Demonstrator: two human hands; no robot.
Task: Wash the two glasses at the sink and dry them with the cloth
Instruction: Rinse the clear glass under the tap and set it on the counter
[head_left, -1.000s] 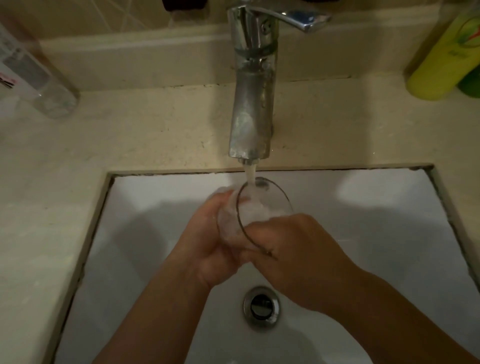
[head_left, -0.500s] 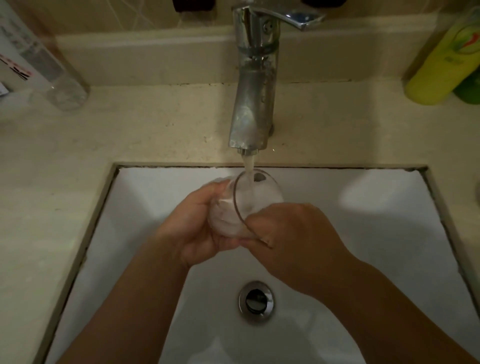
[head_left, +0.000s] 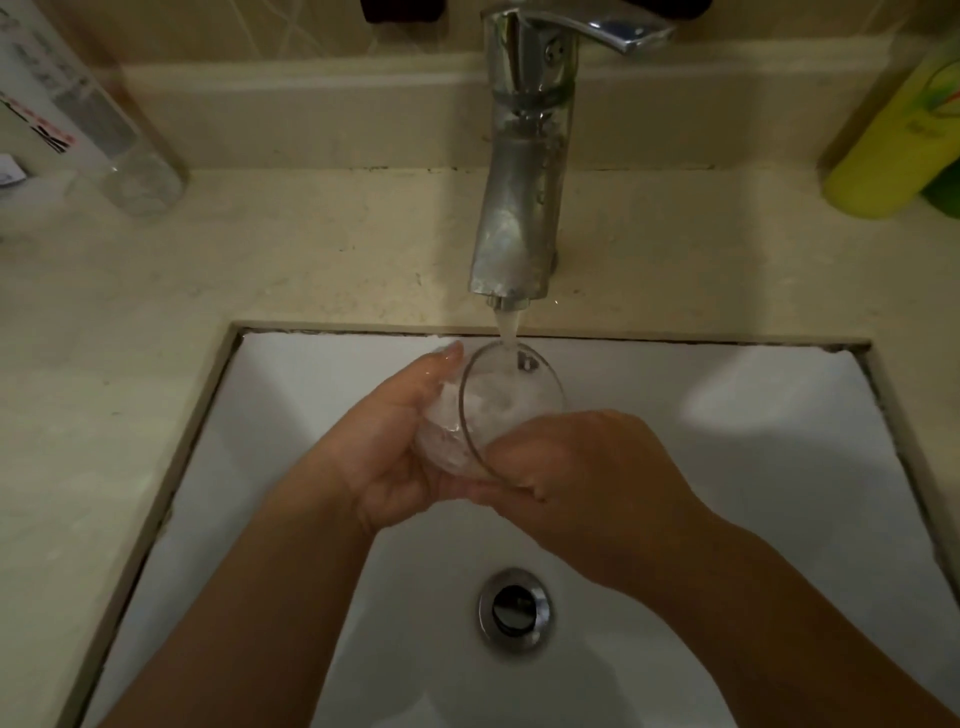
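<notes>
- Both hands, left (head_left: 395, 447) and right (head_left: 587, 478), grip glass (head_left: 498, 400) under tap (head_left: 519, 208) stream, above sink (head_left: 779, 441) drain (head_left: 514, 608).
- Clear bottle (head_left: 104, 135) on table (head_left: 311, 249) left; yellow bottle (head_left: 893, 140) right.

faucet (head_left: 522, 208) close above hands, open basin (head_left: 727, 519) right, bottles (head_left: 883, 145) on counter corners

Water is running from the chrome faucet (head_left: 522, 171) straight into a clear glass (head_left: 498, 402) tilted over the white sink (head_left: 753, 467). The left hand (head_left: 395, 441) is cupping the glass from the side, and the right hand (head_left: 587, 478) is gripping its near rim. The drain (head_left: 514, 608) is sitting right below. A yellow-green bottle (head_left: 893, 140) is standing at back right, and a clear bottle (head_left: 98, 130) is leaning at left.
</notes>
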